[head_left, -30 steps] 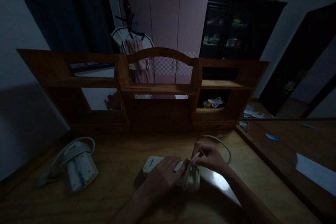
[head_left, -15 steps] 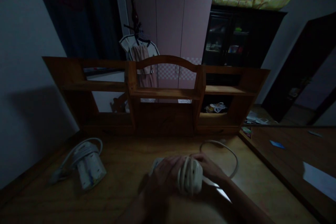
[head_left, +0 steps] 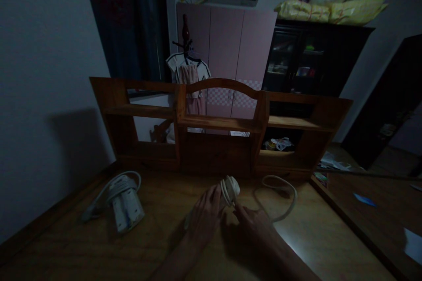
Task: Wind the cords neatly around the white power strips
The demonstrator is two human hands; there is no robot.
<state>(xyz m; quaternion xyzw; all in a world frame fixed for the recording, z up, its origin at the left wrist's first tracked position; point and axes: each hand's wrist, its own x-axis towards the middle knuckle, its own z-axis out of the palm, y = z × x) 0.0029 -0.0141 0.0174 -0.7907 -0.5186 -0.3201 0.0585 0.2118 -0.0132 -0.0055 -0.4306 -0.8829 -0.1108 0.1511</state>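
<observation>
My left hand (head_left: 207, 215) is wrapped around a white power strip, most of it hidden under my palm and fingers. Several turns of white cord (head_left: 227, 191) circle the end of the strip that sticks out past my fingers. Close beside those turns, my right hand (head_left: 252, 221) is closed, its fingertips pinching the cord in the dim light. A loose loop of the cord (head_left: 294, 202) lies on the tabletop to the right of that hand. On the left rests a second white power strip (head_left: 127, 210) with its own cord wound around one end.
A wooden shelf unit (head_left: 220, 124) stands along the back of the wooden desk (head_left: 158, 237). To the right is a darker surface (head_left: 349, 210) holding a blue card (head_left: 364, 199) and a white paper (head_left: 413, 246). A wall (head_left: 49, 140) borders the left side.
Both hands and the held power strip have moved farther away toward the shelf, and the strip's wound end has turned away from me. The camera view has shifted left and up.
</observation>
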